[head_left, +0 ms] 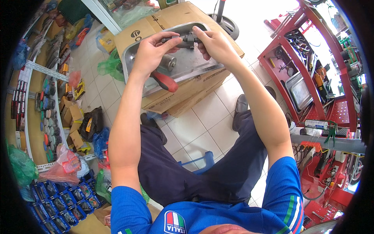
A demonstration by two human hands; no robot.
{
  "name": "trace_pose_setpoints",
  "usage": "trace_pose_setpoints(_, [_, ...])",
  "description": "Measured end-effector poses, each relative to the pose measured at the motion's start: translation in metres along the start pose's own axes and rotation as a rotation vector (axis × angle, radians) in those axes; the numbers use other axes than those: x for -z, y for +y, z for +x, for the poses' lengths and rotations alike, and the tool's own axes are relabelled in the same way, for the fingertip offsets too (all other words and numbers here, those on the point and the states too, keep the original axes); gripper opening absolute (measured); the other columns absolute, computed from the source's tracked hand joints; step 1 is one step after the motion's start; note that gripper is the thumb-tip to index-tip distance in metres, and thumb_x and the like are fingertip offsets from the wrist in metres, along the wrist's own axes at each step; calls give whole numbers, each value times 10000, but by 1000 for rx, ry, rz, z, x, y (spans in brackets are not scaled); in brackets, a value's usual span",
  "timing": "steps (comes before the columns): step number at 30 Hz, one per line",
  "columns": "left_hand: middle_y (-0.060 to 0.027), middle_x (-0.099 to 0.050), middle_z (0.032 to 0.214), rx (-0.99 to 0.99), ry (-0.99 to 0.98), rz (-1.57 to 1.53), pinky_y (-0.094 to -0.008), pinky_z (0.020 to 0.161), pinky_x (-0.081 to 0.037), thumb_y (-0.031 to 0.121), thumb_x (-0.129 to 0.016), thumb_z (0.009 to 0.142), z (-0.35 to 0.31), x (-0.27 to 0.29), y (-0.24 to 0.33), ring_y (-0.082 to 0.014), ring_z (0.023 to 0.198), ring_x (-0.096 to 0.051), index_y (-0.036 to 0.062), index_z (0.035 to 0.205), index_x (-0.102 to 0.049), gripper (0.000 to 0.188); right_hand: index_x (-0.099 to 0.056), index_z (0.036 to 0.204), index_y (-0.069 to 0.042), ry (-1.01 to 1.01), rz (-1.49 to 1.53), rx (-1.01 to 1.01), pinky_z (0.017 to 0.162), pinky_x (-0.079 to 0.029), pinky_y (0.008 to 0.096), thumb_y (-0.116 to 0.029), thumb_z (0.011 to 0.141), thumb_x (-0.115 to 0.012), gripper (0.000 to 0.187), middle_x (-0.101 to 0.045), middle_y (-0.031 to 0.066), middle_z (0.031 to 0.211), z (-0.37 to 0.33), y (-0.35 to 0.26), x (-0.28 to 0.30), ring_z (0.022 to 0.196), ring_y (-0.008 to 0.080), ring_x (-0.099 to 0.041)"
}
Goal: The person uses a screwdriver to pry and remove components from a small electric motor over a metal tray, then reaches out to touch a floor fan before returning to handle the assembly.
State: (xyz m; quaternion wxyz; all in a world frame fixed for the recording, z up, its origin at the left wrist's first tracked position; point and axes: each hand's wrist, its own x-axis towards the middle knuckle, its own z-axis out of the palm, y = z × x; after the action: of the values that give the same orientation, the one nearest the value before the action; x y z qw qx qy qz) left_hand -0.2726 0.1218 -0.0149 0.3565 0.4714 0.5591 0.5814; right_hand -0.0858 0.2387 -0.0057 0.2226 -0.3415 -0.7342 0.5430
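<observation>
Above a shallow metal tray [187,71], both my hands are closed on a small dark grey metal part [188,40] with a stepped, cylindrical shape. My left hand [155,50] pinches its left end between thumb and fingers. The right end is gripped by my right hand [214,43], thumb on top and fingers curled below. A dull metal cylinder [168,62] lies in the tray near my left hand. Below that hand, a tool with a red and black handle [165,81] rests across the tray's near rim; my wrist hides its other end.
The tray stands on a large cardboard box [163,102]. A red tool trolley [272,50] with hand tools is on the right. Shelves [50,113] of packed parts line the left, with plastic bags [113,64] on the tiled floor. A blue stool [198,163] shows between my legs.
</observation>
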Motion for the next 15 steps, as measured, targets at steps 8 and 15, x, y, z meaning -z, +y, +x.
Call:
trace_pose_setpoints(8, [-59,-731,996,58,45,-21,-263,818,-565,238,-761,930,0,1,4,-152,870,-711,16,1137,-727,305,-631,975,19,32,92,167,564,-523,263,-442,985,-649,461,-644,59,735,-3,1,0,590,117,-618])
trace_pose_setpoints(15, [-71,-728,1029,50,24,-37,-268,825,-568,240,-761,930,-1,0,3,-167,874,-718,15,1148,-721,316,-650,944,53,-32,55,-41,585,-540,269,-478,997,-608,535,-662,83,786,0,-3,3,629,125,-639])
